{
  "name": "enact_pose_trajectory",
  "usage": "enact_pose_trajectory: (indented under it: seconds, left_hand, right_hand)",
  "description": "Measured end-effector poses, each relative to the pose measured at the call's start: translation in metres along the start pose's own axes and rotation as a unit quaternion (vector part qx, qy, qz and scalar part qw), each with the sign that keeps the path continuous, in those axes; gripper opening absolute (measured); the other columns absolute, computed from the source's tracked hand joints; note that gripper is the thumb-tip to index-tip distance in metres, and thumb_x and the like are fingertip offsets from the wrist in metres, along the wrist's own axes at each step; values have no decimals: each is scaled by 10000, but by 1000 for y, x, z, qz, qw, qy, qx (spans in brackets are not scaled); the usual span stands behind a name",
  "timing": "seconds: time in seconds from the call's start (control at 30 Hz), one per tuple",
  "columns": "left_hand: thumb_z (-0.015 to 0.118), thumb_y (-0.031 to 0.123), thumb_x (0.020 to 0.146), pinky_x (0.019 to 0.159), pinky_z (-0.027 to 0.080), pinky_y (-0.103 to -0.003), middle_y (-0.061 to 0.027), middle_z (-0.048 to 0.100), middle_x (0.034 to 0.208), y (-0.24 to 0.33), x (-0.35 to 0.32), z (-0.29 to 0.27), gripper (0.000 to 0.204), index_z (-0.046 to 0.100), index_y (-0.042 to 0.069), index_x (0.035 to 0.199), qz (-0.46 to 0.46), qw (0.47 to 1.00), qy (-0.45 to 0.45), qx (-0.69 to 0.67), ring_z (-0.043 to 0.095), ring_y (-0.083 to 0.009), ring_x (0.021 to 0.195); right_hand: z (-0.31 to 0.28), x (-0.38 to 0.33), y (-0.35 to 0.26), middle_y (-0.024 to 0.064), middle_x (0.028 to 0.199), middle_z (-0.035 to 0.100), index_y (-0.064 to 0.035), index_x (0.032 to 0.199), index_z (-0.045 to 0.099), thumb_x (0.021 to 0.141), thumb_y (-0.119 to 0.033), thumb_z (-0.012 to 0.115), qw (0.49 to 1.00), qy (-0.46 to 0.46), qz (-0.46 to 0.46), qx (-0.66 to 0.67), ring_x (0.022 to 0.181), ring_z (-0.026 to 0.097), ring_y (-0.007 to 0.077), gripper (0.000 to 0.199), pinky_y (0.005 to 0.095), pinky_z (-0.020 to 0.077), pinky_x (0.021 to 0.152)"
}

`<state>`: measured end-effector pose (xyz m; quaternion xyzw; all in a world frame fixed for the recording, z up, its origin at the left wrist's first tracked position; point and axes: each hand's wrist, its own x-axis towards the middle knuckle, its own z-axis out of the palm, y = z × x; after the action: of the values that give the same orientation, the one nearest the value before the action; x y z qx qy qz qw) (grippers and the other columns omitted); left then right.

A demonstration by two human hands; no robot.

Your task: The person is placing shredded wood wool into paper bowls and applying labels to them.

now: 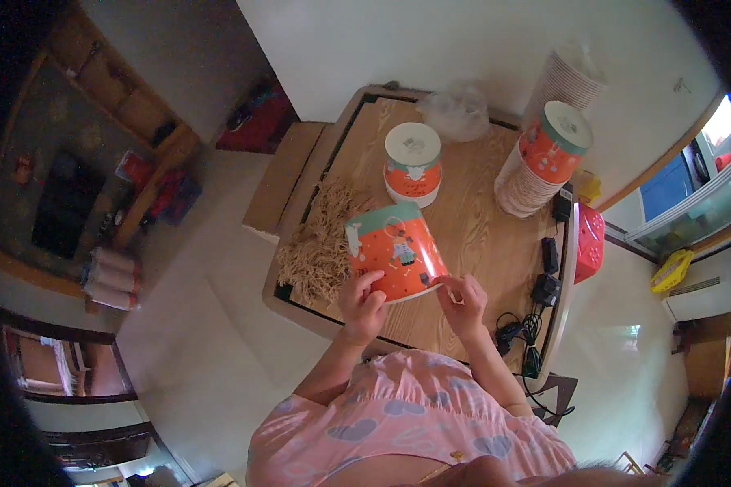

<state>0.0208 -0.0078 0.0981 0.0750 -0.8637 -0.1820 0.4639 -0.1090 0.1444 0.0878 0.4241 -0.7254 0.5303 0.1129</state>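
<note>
Both my hands hold an orange paper tub [394,256] with a green band and cartoon animal pictures, tilted above the near part of the wooden-topped table. My left hand [362,305] grips its near left side with bent fingers. My right hand [463,302] pinches the rim at its near right corner. Just beyond stands another orange and green tub [414,174], upside down with its pale base up, on something white. A pile of crinkled tan paper strips [321,243] lies left of the held tub.
At the far right stand a stack of tubs [536,170], topped by an orange one, and a plastic-wrapped stack [573,77]. A clear plastic bag [456,109] lies at the back. Black adapters and cables [531,333] line the right edge, near a red basket [590,243]. A cardboard box [284,178] adjoins the left side.
</note>
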Motion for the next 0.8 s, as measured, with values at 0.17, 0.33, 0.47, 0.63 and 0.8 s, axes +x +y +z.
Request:
enact_pose_trajectory:
  seconds: [0.17,0.33,0.47,0.63,0.8]
  left_hand:
    - [682,26,588,636,435,-344,-96,559,1002,17,14,12,247,472,69,710,-72,996,-31,-40,532,-262,789]
    - [719,93,601,715,443,-379,-92,547,978,23,30,26,282,482,74,752,-27,997,-62,-25,531,-278,845]
    - [722,112,618,728,441,-389,-77,543,963,27,36,29,293,483,83,786,-10,997,-64,-42,526,-284,864]
    - [724,126,615,737,434,-407,-65,542,968,30,38,36,310,480,82,801,27,997,-55,-44,520,-286,879]
    - [718,131,626,762,420,-417,-67,551,996,29,32,41,316,468,83,813,19,997,-64,-43,514,-291,899]
  right_hand:
    - [1,0,3,45,585,485,-69,772,585,645,22,675,999,34,-5,-3,500,473,198,181,304,360,448]
    - [0,2,-7,50,622,521,-64,762,562,640,15,676,1000,15,13,-4,511,484,203,185,307,382,468]
    - [-8,2,-13,52,622,518,-66,773,560,643,16,677,999,14,34,-13,516,489,199,193,306,385,469]
    - [-11,2,-14,56,615,516,-67,776,556,667,6,676,999,25,33,-12,499,483,196,178,308,380,449]
    - [-10,0,-16,59,602,503,-70,791,561,681,-1,672,998,22,54,-10,491,485,201,170,308,380,447]
